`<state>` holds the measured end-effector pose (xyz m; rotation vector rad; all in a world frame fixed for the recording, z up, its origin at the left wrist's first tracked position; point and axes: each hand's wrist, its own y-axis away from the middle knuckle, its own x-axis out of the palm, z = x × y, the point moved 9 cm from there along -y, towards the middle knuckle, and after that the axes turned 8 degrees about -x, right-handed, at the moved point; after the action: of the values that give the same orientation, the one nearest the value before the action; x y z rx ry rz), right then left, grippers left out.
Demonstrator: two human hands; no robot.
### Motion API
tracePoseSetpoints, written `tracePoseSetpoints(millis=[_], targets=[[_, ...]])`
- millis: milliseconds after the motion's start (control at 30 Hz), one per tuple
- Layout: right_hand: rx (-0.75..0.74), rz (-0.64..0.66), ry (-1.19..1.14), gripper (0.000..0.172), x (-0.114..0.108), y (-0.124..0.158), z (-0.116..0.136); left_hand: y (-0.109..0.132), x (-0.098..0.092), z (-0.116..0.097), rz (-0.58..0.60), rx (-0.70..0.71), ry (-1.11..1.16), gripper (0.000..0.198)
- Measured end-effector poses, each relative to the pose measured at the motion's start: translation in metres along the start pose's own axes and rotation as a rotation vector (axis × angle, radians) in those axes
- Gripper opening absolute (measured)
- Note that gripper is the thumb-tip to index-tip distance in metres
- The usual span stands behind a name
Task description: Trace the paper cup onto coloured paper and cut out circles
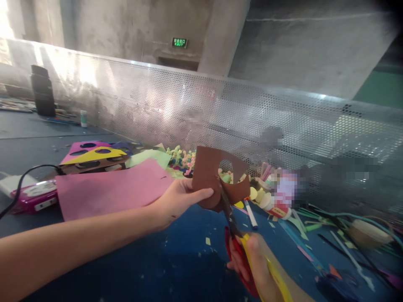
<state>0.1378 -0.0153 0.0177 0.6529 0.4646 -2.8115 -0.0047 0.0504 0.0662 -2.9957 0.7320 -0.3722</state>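
A brown sheet (204,167) with a round hole and a curved cut edge is pinched between the thumb and fingers of my left hand (179,199). My right hand (252,264) is closed around the red and yellow handles of a pair of scissors (231,218). The dark blades point up and left and meet the brown sheet just right of my left thumb. Behind my left wrist lies a large pink sheet (110,188).
Left are a magenta device (36,196) with a black cable and a yellow sheet (97,155) with holes. Beyond stands a perforated metal screen (151,100). A white-capped jar (277,206), a marker (251,214) and paper strips lie right on the blue table (141,260).
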Motion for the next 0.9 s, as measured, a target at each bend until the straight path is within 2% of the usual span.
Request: tracePoseSetpoints(millis=[267,400,600,767,900], targets=[[0.016,-0.072,0.150,0.068,-0.010,0.000,0.022,-0.002,-0.003,-0.002,-0.005,0.003,-0.011,0.018],[0.034,-0.064,0.171,0.067,-0.010,0.000,0.023,-0.006,-0.006,-0.005,0.011,0.026,-0.066,0.015],[0.071,-0.116,0.245,0.069,-0.014,0.002,0.029,-0.010,-0.005,-0.012,0.077,0.079,-0.182,0.012],[0.084,-0.094,0.269,0.068,-0.013,0.003,0.028,-0.010,-0.005,-0.015,0.067,0.062,-0.193,0.012],[0.155,-0.170,0.305,0.066,-0.019,0.011,0.021,-0.011,-0.009,-0.013,0.034,0.028,-0.153,0.010]])
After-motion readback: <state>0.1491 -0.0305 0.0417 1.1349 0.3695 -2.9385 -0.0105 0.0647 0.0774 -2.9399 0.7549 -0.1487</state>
